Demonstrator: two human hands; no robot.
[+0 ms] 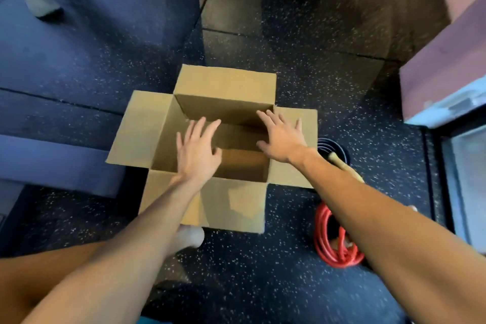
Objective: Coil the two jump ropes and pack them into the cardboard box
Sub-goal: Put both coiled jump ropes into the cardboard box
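We see both hands stretched out over the open cardboard box [136, 129], which sits on the dark speckled floor [263, 284] with all four flaps folded outward. The left hand [198, 151] is palm down above the opening, its fingers [213, 129] straight and spread, gripping nothing; beneath and just beyond them we look onto the box's inner bottom flaps. The right hand [282, 139] is likewise released, fingers [271, 119] fanned apart. Their tips reach the far right corner of the rim, and the thumb points back toward the left hand; whether those fingertips actually touch the cardboard we cannot tell. The right-hand flap lies directly under the right palm and little finger. Behind the right wrist, on the side away from the fingertips, the black jump rope [328, 146] lies coiled on the floor just beside that flap, with a wooden handle [339, 163] across it, partly hidden by the forearm. Farther back along the same forearm, well away from the fingers, the red jump rope [331, 244] lies coiled on the floor, also outside the box and partly covered by the arm. Behind the left wrist, past the near flap, we make out a foot [190, 235] in a pale sock at that flap's edge. Out to the right of the right fingers stands a glass-fronted cabinet [462, 166], blurred.
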